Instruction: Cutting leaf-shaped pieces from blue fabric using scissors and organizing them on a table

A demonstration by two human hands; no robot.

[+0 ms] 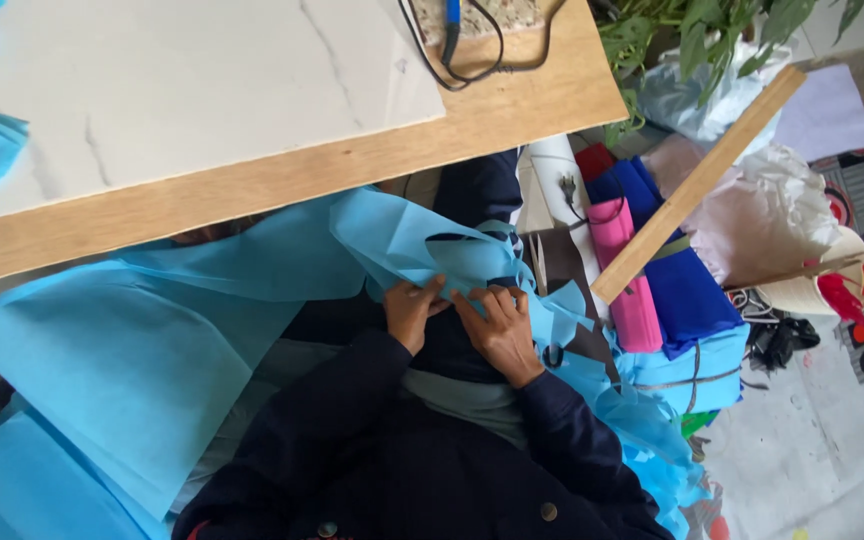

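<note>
Your left hand and right hand lie side by side in your lap, fingers closed, pinching a folded strip of the light blue fabric. The fabric spreads leftward below the wooden table.

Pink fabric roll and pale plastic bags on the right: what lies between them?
Head view: a slanted wooden stick and folded dark blue fabric lie between the pink roll and bags.
</note>
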